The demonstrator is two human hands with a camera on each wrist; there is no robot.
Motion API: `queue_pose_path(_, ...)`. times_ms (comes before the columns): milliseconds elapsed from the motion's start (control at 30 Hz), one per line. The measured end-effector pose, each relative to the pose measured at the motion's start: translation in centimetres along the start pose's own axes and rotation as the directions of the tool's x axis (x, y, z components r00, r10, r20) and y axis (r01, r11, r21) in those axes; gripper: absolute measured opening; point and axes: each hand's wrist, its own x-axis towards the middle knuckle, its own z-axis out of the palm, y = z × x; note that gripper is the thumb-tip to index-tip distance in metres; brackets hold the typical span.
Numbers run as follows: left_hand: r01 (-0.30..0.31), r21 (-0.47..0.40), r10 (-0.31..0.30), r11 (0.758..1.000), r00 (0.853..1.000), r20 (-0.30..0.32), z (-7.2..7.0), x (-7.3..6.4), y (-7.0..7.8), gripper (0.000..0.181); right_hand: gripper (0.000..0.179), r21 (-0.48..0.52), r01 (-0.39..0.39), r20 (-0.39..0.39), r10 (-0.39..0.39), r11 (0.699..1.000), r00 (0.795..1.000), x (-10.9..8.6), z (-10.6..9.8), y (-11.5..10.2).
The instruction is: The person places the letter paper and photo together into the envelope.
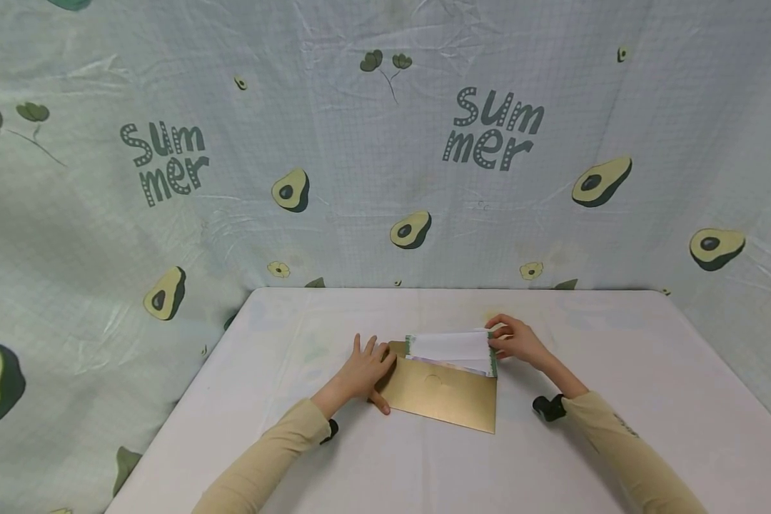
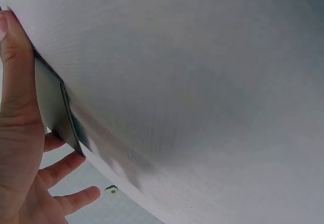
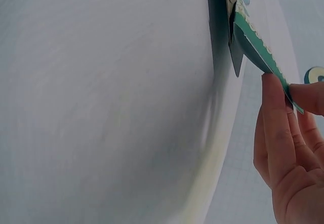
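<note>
A gold envelope (image 1: 446, 400) lies at a slant on the white table. My left hand (image 1: 362, 373) grips its left end, thumb at the near edge and fingers at the far side; the left wrist view shows the envelope's end (image 2: 52, 100) between thumb and fingers. A white card with green, scalloped edges (image 1: 452, 345) is partly inside the envelope, its lower part hidden behind the gold front. Its upper right corner is pinched between the thumb and fingers of my right hand (image 1: 519, 343). The card's green edge (image 3: 259, 44) bends slightly in the right wrist view.
The white cloth-covered table (image 1: 283, 321) ends at a far edge just beyond the hands. Behind it hangs a pale curtain (image 1: 360, 143) printed with avocados and lettering. Black wrist straps (image 1: 548, 408) show at both sleeves.
</note>
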Motion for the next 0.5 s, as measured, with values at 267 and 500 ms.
queue_pose_path(267, -0.005, -0.002, 0.005, 1.0, 1.0, -0.011, 0.17, 0.03, -0.04, 0.105, 0.025, 0.069, -0.009, 0.011, 0.009, 0.998, 1.0, 0.56, 0.63, -0.13)
queue_pose_path(500, -0.01, 0.009, 0.01, 1.0, 1.0, -0.019, 0.1, -0.03, -0.05, 0.107, 0.026, 0.117, -0.033, 0.031, 0.03, 0.993, 0.999, 0.69, 1.08, -0.36)
